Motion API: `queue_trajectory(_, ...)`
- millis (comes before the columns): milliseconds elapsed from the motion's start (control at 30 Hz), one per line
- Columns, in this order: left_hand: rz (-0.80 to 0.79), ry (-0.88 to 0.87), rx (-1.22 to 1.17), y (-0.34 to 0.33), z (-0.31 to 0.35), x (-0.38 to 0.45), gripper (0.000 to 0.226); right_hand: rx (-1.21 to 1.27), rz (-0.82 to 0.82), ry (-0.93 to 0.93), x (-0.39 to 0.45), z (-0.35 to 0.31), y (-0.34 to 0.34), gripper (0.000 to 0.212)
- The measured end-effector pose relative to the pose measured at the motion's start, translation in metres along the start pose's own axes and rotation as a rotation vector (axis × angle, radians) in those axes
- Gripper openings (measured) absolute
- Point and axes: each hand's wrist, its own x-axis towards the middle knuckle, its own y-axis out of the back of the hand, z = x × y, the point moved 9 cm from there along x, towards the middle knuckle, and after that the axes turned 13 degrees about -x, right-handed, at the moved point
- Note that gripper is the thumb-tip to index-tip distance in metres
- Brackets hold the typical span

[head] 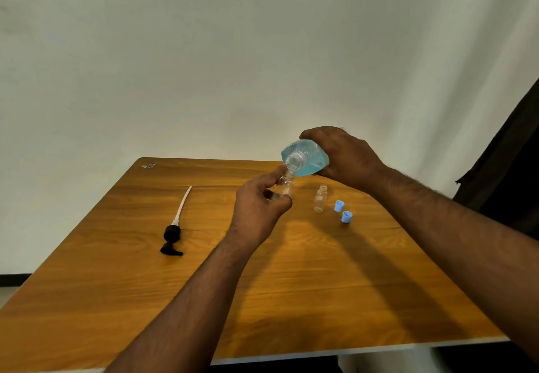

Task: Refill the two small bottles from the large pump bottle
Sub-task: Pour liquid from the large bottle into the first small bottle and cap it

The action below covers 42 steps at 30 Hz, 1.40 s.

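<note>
Right hand [347,158] grips the tipped pump bottle [306,158], mouth touching the vial [284,187] pinched in the left hand [259,207] above the tabletop [291,299] centre; overtilting risks spill past the narrow neck; second vial [320,199] stands uncapped nearby.

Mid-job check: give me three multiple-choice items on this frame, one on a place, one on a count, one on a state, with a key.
1. Where is the pump head?
A. lying on the table
B. on the big bottle
C. in the left hand

2. How many blue caps lie on the table?
A. one
B. two
C. four

3. How is the big bottle held?
A. upright on the table
B. capped, lying flat
C. tipped by the right hand, mouth at the small bottle in the left hand

Key: 1 A, it lies at the left, tube out. 2 B, both sit beside the standing small bottle. 3 C, its open neck meets the held bottle's mouth.
</note>
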Motion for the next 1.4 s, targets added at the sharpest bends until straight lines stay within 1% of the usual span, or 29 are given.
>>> queue_trajectory(1400, 0.007, -0.012, -0.002, 0.0008, 0.0029, -0.0002, 0.061, 0.015, -0.049, -0.025, 0.0001, -0.0058, 0.0074, 0.059)
